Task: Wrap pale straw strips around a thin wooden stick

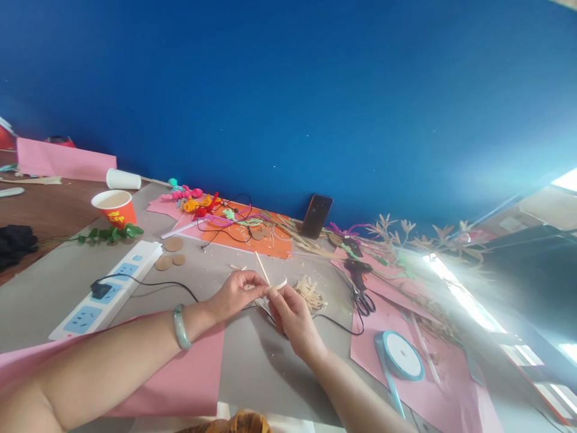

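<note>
Both hands meet above the grey table (252,385) near the centre. My left hand (238,293), with a pale green bangle (181,326) on the wrist, pinches a thin cream strip (262,268) that sticks up from the fingertips. My right hand (295,319) touches the left fingertips and pinches the strip's other part, which curls over its fingers. Where the strip passes between the fingers is hidden. Just behind the right hand lies a pile of short cream strips (311,293).
A power strip (108,290), wooden discs (173,243) and a red paper cup (115,207) are on the left. Behind are orange paper (243,236) and a leaning phone (317,215). Scissors (364,302) and a blue ribbon spool (403,355) lie right; a black cable crosses the table.
</note>
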Available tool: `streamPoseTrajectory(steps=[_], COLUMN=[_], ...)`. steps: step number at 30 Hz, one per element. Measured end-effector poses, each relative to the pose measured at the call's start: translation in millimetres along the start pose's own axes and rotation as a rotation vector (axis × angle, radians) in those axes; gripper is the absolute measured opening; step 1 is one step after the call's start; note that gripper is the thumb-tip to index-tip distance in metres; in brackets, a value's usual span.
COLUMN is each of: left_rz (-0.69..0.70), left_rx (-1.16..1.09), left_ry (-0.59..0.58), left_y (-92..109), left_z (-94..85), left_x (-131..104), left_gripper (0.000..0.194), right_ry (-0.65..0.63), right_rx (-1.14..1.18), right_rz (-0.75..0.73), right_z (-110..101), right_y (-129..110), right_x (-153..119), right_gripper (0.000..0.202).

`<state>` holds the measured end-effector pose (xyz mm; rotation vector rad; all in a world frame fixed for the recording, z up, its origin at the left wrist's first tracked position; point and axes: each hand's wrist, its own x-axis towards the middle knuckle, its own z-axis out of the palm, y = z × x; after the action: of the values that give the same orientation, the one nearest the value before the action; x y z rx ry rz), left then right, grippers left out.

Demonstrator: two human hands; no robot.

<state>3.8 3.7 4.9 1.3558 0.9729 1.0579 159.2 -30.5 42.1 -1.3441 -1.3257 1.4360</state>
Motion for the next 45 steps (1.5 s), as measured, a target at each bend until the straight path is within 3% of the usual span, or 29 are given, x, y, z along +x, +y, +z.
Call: streamPoseTrajectory(steps=[16, 30, 37, 41, 45], left_rz=[0.017, -0.066, -0.111, -0.103, -0.037], left_rx=[0.028, -0.04, -0.111, -0.173, -0.201], left_ry=[-0.049, 0.006, 0.018, 0.021, 0.012], left_y=[8.1, 5.9, 1.2, -0.2, 1.6], left_z=[0.3, -1.5, -2.6, -1.5, 0.2], left_x=[-2.9, 0.4, 1.8, 1.9, 0.7], left_gripper=[0.027, 0.03, 0.031, 0.032, 0.028], right_ry=[-0.032, -0.055, 0.01, 0.12, 0.034], right_rx=[0.187, 0.465, 0.55, 0.489, 0.345], right_rz=[0.089, 0.172, 0.087, 0.016, 0.076], right_z=[-4.9, -23.8, -33.0, -35.3, -22.4], right_y=[2.1, -4.7, -11.8, -11.3, -4.6], right_x=[1.8, 6.4, 9.3, 14.2, 11.7], right_gripper=[0.042, 0.04, 0.037, 0.035, 0.033])
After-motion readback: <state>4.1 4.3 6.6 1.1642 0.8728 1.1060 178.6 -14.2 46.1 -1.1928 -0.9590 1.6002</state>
